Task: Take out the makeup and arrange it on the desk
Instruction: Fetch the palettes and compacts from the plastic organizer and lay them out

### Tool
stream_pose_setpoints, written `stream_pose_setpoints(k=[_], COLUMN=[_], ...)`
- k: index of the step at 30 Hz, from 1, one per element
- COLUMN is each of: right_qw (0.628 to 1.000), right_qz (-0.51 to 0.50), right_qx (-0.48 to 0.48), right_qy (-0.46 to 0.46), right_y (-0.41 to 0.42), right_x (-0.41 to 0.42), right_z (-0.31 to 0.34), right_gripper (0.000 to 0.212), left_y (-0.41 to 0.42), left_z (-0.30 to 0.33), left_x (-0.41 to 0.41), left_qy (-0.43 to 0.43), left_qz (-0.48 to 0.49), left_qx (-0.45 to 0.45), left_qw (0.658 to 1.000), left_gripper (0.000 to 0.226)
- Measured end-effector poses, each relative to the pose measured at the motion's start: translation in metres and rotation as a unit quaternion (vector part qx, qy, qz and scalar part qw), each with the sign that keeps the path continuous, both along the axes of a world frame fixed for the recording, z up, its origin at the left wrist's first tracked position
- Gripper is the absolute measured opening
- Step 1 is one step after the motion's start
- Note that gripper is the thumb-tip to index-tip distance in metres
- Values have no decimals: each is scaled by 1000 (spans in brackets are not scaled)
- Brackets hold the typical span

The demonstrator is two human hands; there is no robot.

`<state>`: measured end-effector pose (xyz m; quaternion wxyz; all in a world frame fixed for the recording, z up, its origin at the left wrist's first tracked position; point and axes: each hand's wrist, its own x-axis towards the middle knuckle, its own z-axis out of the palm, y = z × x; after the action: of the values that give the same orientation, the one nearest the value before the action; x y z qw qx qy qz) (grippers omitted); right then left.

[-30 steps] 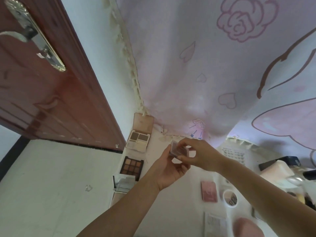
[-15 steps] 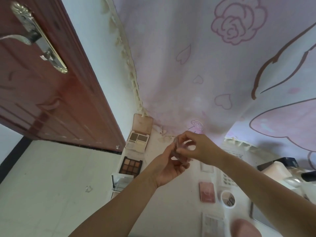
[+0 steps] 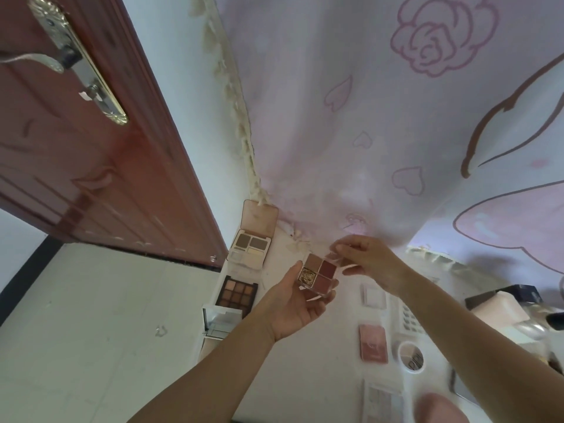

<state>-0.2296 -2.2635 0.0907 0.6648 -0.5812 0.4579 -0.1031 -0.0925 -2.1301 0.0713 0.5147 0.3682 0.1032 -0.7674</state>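
Holding a small four-pan eyeshadow palette point(image 3: 318, 275) open above the white desk point(image 3: 329, 355), between both hands.

Left hand point(image 3: 294, 306): palm up, fingers curled under and around the palette base, thumb against its left edge; the four pans (brown, dark red, gold glitter, rose) face upward. Right hand point(image 3: 367, 262): thumb and fingers pinch the clear lid point(image 3: 335, 254) at the palette's upper right corner. On the desk, along the left edge: an open quad palette with pink lid point(image 3: 251, 239) nearest the curtain point(image 3: 396, 132), a nine-pan brown palette point(image 3: 237, 292) beside it, then a mirrored compact point(image 3: 220, 322). To the right of the hands: a closed pink compact point(image 3: 373, 343) and a round white compact point(image 3: 411, 356).
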Motion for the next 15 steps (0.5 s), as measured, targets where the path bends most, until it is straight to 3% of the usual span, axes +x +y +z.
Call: stream_pose_setpoints(k=[4,9,15], right_qw=[998,994,981], right_qz=[-9,33,54], right_qx=[-16,-33,-141], right_qy=[59,95,120], right_y=[-4,-18,-33], right_x=[21,60,95], right_z=[-26,-55,-67], right_gripper=[10,10,14], left_y=[-1,-15,-33], left_z=[-20,-29,-33], left_x=[-1,8,15], left_qy=[5,-33,-70], left_qz=[111,208,231], left_qx=[100,162,162], left_qw=[989,964,957], left_gripper=[35,11,20])
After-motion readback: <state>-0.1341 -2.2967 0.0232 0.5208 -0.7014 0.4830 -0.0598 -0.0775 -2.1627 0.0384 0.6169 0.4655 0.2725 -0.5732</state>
